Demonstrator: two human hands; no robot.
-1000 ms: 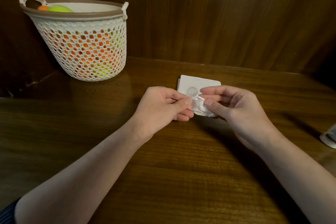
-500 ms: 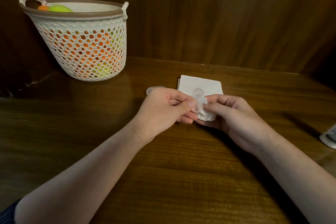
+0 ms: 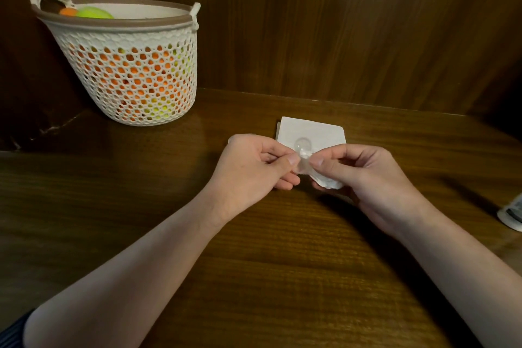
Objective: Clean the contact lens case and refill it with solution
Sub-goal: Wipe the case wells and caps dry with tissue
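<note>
1. The table (image 3: 254, 277) under both hands is dark wood, grained, with a soft sheen; the wall panelling (image 3: 339, 22) beyond them looks the same wood, duller.
2. The contact lens case (image 3: 302, 145), at the left hand's (image 3: 254, 166) thumb tip, is clear glossy plastic.
3. The crumpled tissue (image 3: 327, 181) in the right hand (image 3: 364, 175) is white matt paper; so is the flat folded napkin (image 3: 313, 128) just beyond.
4. The basket (image 3: 127, 79), far left of the left hand, is matt off-white openwork plastic.
</note>
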